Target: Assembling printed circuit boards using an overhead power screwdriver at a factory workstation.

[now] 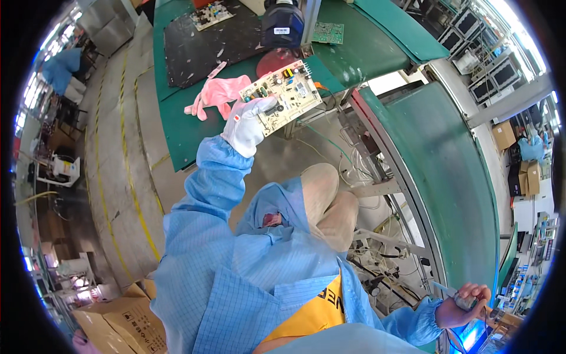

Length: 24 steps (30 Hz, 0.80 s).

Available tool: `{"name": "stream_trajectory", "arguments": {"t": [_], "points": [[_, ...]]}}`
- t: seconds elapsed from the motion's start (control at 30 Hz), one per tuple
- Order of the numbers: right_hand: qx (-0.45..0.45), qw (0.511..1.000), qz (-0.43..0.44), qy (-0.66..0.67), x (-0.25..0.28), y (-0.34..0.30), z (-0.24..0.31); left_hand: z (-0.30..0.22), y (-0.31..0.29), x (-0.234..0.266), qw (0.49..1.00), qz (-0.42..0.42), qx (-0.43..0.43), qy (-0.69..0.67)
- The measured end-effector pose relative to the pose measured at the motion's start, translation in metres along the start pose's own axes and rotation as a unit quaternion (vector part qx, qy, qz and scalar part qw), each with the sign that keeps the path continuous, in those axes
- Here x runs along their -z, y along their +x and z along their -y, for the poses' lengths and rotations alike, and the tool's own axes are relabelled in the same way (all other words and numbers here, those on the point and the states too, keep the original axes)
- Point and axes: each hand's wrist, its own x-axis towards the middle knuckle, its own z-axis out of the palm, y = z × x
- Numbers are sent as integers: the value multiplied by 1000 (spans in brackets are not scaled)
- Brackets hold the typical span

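Note:
My left hand (244,127), in a white glove, grips a cream-coloured circuit board (289,97) by its near left edge. The board is tilted and held up in front of the green workbench, with its components facing up. A crumpled pink glove (217,95) lies on the bench just beyond that hand. Far off at the lower right, my bare right hand (464,305) has its fingers curled round a small greyish object (466,302). A pale pointed tip sticks out toward the left; the fingers cover too much to tell its kind.
A green conveyor belt (439,159) with a metal rail runs along my right. On the green bench (177,133) are a black mat (206,44), a dark blue device (282,26) and a green circuit board (328,33). Cables hang below. A cardboard box (127,323) stands at lower left.

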Motion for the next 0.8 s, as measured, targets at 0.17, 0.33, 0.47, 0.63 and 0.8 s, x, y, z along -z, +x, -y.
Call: {"name": "stream_trajectory", "arguments": {"t": [0.17,0.33,0.47,0.63,0.8], "points": [[8,999,-50,-18,-5,3,-8,-4,8,5,1000,2,-12,-28],[2,999,-46,-9,0,5,-9,-1,13,15,999,14,-10,-28],[13,999,-39,-10,-1,6,-10,1,21,27,999,-13,2,-47],[-4,1000,-30,8,1,6,-10,-12,21,10,990,-51,-24,-126],[8,999,-42,-18,-4,7,-12,-15,25,18,990,-45,-48,-127]]}}
